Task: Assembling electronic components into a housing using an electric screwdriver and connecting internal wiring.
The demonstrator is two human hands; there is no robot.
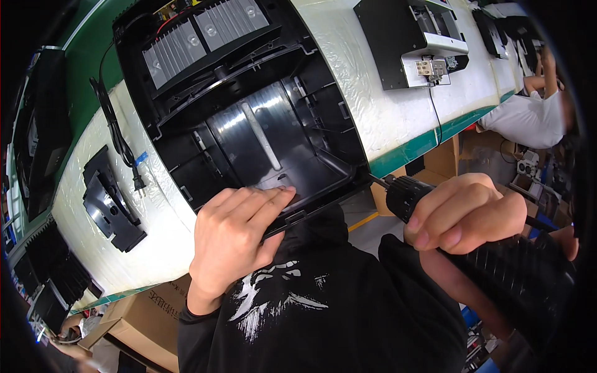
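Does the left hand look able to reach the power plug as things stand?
Probably yes: the power plug lies uncovered on the worktable, left of the black housing. The left hand is at the housing's near edge and would likely have to leave it, but nothing seems to block the way.

Room ahead of our left hand [239, 233] inside the black housing [329, 200], its right wall [343, 133] between this and our right hand [466, 214], curved black part [112, 208] blocking left of our left hand.

A black-and-silver device [398, 46] sat at one o'clock, a person in a white shirt [527, 119] at two, and a cardboard box [149, 317] near eight.
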